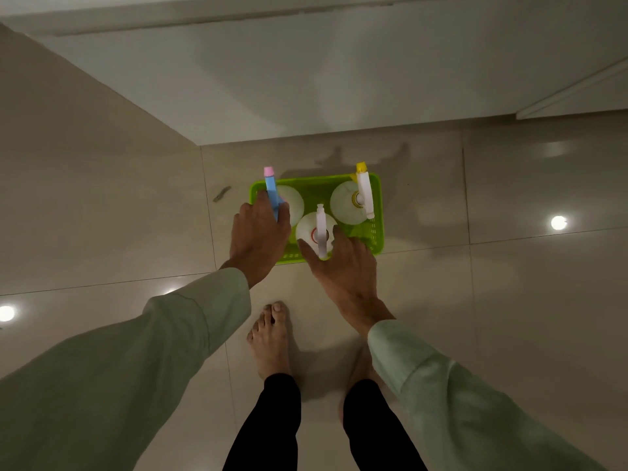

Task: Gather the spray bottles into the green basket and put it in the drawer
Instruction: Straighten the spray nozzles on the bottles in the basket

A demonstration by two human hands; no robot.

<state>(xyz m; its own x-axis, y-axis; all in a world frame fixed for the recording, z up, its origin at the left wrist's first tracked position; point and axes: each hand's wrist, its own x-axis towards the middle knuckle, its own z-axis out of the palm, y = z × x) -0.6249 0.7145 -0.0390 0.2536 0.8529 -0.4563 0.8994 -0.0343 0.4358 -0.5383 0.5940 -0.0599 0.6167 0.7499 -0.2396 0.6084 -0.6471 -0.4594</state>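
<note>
Green basket [375,232] on glossy tiled floor [509,300] (lamp reflections); white cabinet [306,79] behind

Both hands [260,232] [343,266] extended downward

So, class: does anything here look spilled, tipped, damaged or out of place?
Nothing spilled or tipped: three spray bottles stand upright in the green basket. One oddity: a small dark scrap lies on the floor tiles, left of the basket.
</note>
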